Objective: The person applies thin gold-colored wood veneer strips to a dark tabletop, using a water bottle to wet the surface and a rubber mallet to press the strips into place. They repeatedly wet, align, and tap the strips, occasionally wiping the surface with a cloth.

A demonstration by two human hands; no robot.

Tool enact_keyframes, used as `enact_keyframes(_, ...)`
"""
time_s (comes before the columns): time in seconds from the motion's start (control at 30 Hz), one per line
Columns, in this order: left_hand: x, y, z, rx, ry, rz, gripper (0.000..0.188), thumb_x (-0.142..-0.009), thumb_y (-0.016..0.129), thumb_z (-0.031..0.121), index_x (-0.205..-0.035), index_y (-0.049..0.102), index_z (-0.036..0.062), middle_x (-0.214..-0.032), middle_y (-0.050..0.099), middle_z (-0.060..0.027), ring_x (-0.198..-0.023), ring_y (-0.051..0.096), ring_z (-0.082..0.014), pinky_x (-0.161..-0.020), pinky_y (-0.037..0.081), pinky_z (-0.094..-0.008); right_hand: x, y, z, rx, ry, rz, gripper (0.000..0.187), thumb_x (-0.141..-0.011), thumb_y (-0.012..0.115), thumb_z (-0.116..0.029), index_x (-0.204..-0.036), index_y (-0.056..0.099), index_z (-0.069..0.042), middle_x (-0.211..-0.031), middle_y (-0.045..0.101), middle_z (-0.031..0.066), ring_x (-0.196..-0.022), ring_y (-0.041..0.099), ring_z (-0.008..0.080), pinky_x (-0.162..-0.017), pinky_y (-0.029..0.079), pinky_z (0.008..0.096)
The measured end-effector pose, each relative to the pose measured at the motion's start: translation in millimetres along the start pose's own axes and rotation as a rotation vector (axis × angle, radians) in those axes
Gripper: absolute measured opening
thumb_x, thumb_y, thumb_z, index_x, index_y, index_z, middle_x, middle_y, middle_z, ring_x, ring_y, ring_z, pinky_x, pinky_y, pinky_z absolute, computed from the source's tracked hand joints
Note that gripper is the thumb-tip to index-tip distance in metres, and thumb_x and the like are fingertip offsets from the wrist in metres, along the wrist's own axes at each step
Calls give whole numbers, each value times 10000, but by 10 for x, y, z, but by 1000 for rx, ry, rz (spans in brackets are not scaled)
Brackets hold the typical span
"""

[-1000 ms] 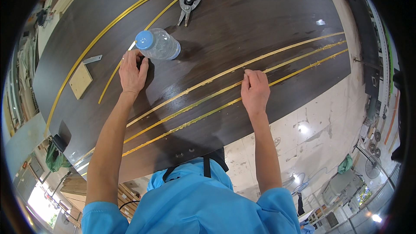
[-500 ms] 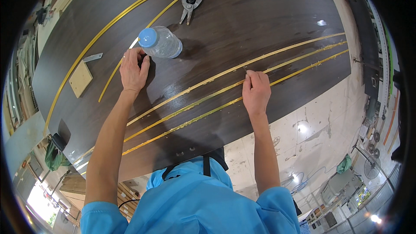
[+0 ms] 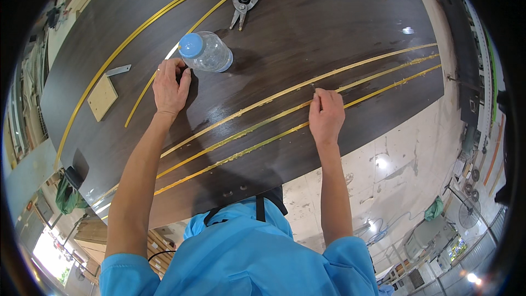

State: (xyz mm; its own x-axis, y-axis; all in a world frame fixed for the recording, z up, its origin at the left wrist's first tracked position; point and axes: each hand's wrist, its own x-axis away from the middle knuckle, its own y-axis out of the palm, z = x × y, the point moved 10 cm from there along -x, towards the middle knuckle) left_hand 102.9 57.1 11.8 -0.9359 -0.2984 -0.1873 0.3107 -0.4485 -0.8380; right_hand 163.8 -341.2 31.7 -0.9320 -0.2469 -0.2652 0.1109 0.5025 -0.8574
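Right hand (image 3: 327, 114), mine: one. Grip narrow, thumb and fingertips pinched on a small dark piece (image 3: 313, 86) whose tip shows just below the upper gold strip (image 3: 290, 91). Hazard: the piece could slip or twist, since so little of it sits in my grip; its tip could scratch the table (image 3: 339, 33) if it slants.

Middle gold strip (image 3: 263, 123) and lower gold strip (image 3: 252, 149): one each, ragged along the edges. Both run behind my right hand. Hazard: smeared or shifted, should my palm or wrist drag across them.

Left hand (image 3: 171, 89), mine: one. Fingers curled, thumb apart. The fingertips are turned from view, so I cannot tell whether this grip holds anything. It lies by a separate yellow strip (image 3: 138, 104).

Bottle (image 3: 212, 53), clear, blue-capped, upright: one, just beyond my left fingers. Hazard: toppling, from a knock of my knuckles.

Snips (image 3: 244, 1), orange-handled: one, beyond the bottle, blades toward me. Hazard: a nick, if I reach that far carelessly.
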Motion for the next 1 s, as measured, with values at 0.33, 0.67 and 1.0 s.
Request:
enact_keyframes(0.33,-2,2,-6,16,-16,-12,187,-936,699,193,-1054,620,72,-930,604,-101,-875,612,-283,-808,500,-432,19,-3,-5,6,23,5,137,-920,696,-32,-1053,715,-60,-952,670,104,-906,638,320,-781,550,429)
enact_keyframes(0.67,-7,1,-2,8,-16,-25,191,-930,700,192,-1054,620,72,-932,612,-99,-883,617,-279,-809,504,-432,36,-12,64,28,118,35,121,-925,694,-45,-1043,712,-66,-959,670,103,-915,639,323,-793,551,434)
enact_keyframes(1.0,4,9,-30,16,-26,-33,200,-927,702,202,-1059,620,75,-931,607,-101,-880,613,-289,-809,500,-437,95,125,-234,-37,-2,-57,130,-902,711,-22,-1016,692,-78,-941,657,92,-918,640,318,-775,547,434)
